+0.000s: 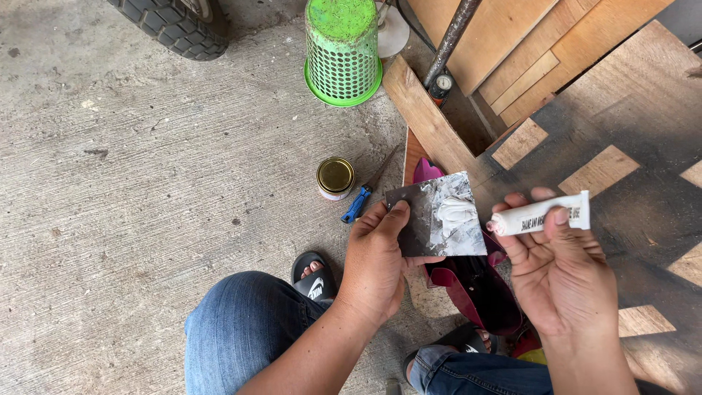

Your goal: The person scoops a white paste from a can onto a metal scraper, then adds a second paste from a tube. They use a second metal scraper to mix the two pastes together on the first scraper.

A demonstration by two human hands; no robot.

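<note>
My left hand grips a small square metal plate by its left edge, thumb on top. A blob of white paste lies on the plate's smeared right half. My right hand holds a small white tube between thumb and fingers, its nozzle pointing left, just off the plate's right edge. Both hands hover over my knees in blue jeans.
On the concrete floor lie a gold-lidded jar, blue-handled pliers and an upturned green plastic basket. A tyre sits at the top left. Wooden boards and a dark-sprayed panel lie to the right; a dark red bag lies below.
</note>
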